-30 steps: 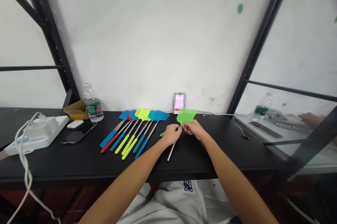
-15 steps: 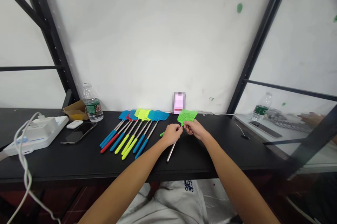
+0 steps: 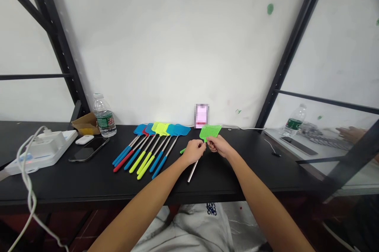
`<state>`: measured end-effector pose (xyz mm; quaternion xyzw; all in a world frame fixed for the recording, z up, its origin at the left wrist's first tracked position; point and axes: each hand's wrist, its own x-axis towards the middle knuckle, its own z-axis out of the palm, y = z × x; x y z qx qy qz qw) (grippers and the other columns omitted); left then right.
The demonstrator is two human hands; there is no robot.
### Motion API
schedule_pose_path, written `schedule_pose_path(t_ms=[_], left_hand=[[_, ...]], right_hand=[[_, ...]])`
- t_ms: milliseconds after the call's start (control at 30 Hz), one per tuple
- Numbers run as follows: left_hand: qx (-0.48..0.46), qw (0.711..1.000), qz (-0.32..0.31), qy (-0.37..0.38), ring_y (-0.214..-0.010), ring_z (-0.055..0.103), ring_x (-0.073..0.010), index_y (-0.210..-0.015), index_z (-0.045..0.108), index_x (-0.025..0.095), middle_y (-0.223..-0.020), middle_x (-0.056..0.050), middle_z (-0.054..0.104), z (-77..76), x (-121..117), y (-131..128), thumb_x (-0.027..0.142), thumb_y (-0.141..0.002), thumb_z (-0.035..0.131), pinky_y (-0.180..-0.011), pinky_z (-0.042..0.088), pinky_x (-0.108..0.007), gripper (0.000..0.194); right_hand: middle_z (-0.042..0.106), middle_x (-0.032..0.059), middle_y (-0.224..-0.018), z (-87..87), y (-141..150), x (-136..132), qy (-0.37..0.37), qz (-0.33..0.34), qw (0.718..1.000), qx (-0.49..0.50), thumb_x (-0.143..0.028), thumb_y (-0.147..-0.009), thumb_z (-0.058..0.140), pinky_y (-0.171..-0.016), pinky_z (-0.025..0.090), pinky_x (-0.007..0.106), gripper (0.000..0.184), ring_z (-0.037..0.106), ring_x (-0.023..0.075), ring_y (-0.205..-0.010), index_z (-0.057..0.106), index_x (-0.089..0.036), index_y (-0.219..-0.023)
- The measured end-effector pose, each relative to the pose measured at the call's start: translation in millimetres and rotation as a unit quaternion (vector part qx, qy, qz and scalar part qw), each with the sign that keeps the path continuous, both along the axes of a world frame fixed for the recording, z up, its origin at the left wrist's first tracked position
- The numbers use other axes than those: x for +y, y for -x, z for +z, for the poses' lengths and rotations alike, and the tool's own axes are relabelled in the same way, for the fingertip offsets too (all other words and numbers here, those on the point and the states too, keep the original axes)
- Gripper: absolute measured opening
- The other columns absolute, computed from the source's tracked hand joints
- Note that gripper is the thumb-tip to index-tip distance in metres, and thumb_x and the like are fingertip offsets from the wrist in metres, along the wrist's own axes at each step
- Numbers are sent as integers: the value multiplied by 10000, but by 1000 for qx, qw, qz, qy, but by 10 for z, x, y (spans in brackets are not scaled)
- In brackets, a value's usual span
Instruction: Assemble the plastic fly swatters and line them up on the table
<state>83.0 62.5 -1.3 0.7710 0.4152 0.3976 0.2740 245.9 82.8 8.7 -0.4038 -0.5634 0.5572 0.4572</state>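
Observation:
My left hand point(image 3: 196, 151) is closed around a bare metal rod point(image 3: 192, 171), whose lower end points down toward the front edge of the table. Just right of it, my right hand point(image 3: 217, 145) pinches the neck of a green fly swatter head point(image 3: 210, 132). Where rod and head meet is covered by my fingers. A green handle grip point(image 3: 182, 151) peeks out from behind my left hand, mostly hidden. Left of my hands lies a fanned row of fly swatters point(image 3: 160, 141) in blue, red and yellow, with metal shafts and coloured grips.
A phone point(image 3: 201, 116), its screen blurred, leans on the wall behind the green head. Far left stand a water bottle point(image 3: 104, 116), a cardboard box point(image 3: 86, 124), a dark phone point(image 3: 89, 149), a white case point(image 3: 84, 140) and a power strip point(image 3: 53, 153) with cables. A short cable point(image 3: 275, 154) lies at right.
The green head shifted and tilted slightly between my fingers. Both hands keep their grip in nearly the same place; the row of swatters is unmoved.

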Motion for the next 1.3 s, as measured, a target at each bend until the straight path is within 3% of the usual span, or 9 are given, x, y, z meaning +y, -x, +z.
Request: schedule_pose_path(t_ms=[367, 500, 667, 867, 933, 1167, 1300], left_hand=[[-2, 999, 27, -20, -508, 506, -106, -584, 540, 176, -508, 21, 558, -16, 55, -1, 326, -834, 442, -537, 368, -221, 307], [1, 999, 24, -25, -522, 502, -104, -584, 523, 179, -520, 29, 559, -7, 36, -15, 313, -811, 482, -549, 369, -221, 267], [9, 1000, 19, -23, -513, 502, -98, -641, 544, 180, -533, 38, 561, -11, 21, -22, 325, -818, 494, -543, 365, -215, 234], [25, 999, 14, -30, -528, 516, -103, -651, 563, 179, -565, 28, 584, -21, 15, -13, 351, -820, 512, -542, 365, -218, 247], [29, 999, 15, -37, -536, 516, -104, -653, 565, 179, -575, 27, 590, -19, 11, -9, 357, -829, 503, -545, 364, -220, 258], [50, 995, 43, -74, -556, 490, -104, -635, 570, 180, -580, 25, 571, 4, -6, -10, 346, -847, 481, -561, 344, -227, 284], [67, 989, 87, -97, -592, 508, -119, -660, 571, 191, -617, 13, 589, 56, -38, 4, 392, -893, 433, -587, 333, -239, 337]], right_hand=[[453, -31, -435, -24, 75, -29, 9, -5, 997, -72, -414, -747, 661, -349, 199, 189, 332, 363, 67, -361, 500, -165, -596], [436, -32, -419, -41, 96, -13, 5, -20, 998, -55, -410, -760, 650, -346, 206, 188, 357, 362, 67, -351, 471, -172, -564], [400, -41, -409, -33, 71, 49, -19, -111, 994, 2, -373, -770, 624, -336, 185, 191, 361, 317, 54, -332, 427, -185, -533], [337, -62, -419, 4, -36, 112, -61, -260, 961, 75, -340, -784, 601, -323, 155, 186, 374, 276, 42, -331, 371, -199, -525], [342, -62, -423, 15, -53, 106, -52, -252, 964, 72, -345, -793, 594, -322, 162, 183, 362, 284, 46, -332, 380, -198, -542], [380, -44, -401, -22, 61, 56, -5, -106, 994, -15, -453, -837, 559, -331, 177, 183, 407, 302, 56, -325, 419, -187, -563], [370, -51, -400, -32, 51, 86, -33, -144, 989, 3, -461, -830, 562, -330, 172, 185, 405, 296, 56, -324, 411, -192, -567]])
